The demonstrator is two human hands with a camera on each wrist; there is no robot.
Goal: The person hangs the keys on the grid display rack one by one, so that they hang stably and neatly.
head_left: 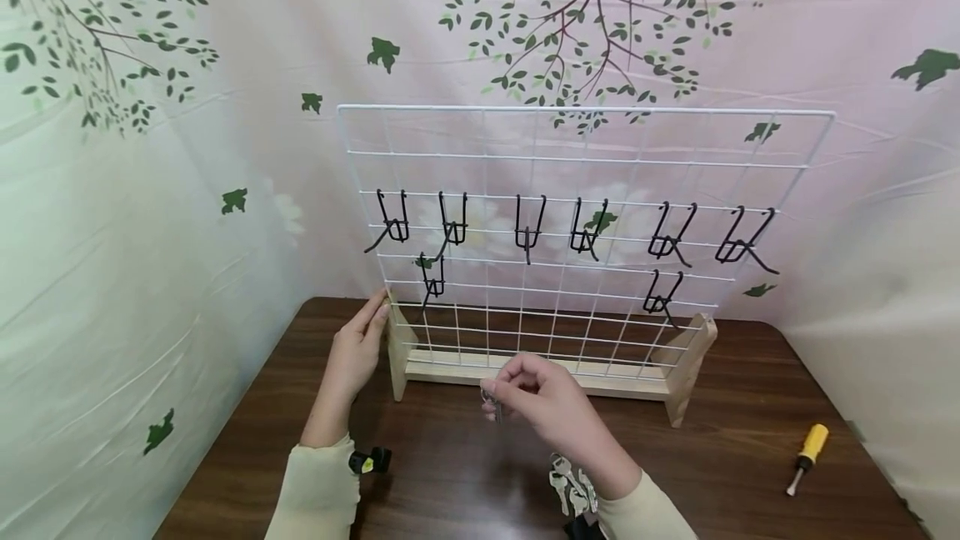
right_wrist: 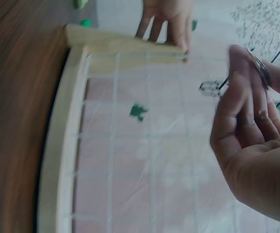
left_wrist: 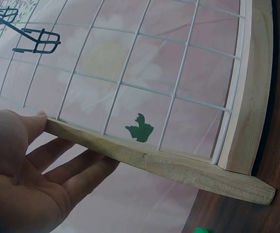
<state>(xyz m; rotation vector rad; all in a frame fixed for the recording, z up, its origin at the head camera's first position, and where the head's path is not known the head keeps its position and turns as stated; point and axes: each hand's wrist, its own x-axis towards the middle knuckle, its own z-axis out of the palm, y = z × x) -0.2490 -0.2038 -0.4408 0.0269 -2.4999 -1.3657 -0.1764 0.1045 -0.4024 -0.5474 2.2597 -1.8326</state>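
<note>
A white wire grid rack (head_left: pixel 585 113) stands upright in a wooden base. My left hand (head_left: pixel 356 352) holds the top of the rack's left wooden side piece (left_wrist: pixel 154 165), thumb on one face and fingers on the other. In front of the rack my right hand (head_left: pixel 551 402) pinches a metal key ring (right_wrist: pixel 260 68) between thumb and index finger. A small silver key (head_left: pixel 498 412) hangs from it, partly hidden by the fingers. Several black double-wire hooks (head_left: pixel 527 232) hang on the grid, most in one upper row, with two lower down.
More silver keys (head_left: pixel 573 486) lie on the dark wooden table (head_left: pixel 450 473), beside my right forearm. A screwdriver (head_left: pixel 808 457) with a yellow handle lies at the right. Behind the rack hangs a pale leaf-patterned cloth (head_left: pixel 285 148), which also runs along both sides.
</note>
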